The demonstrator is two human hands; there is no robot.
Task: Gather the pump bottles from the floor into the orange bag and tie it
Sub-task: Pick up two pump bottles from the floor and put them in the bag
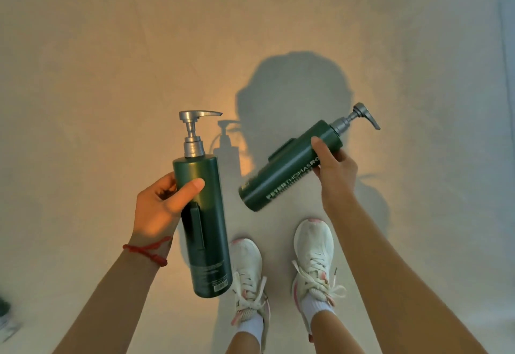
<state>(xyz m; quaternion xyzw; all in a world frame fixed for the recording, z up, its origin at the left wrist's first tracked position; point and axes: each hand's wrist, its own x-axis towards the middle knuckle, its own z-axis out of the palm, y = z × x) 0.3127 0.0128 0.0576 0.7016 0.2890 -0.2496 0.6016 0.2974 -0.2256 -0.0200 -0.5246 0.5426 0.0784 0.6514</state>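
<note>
Two dark green pump bottles with silver pump heads are held up above the floor. My left hand (160,206) grips the upper body of the left bottle (207,231), which stands nearly upright with its pump pointing right. My right hand (335,168) holds the right bottle (284,171) near its neck; this one is tilted, pump up to the right, white lettering along its side. The orange bag is not in view.
Pale floor (111,75) lit orange-yellow in the middle fills the view, with my shadow cast ahead. My two white sneakers (313,253) stand below the bottles. A dark object (4,310) shows partly at the lower left edge.
</note>
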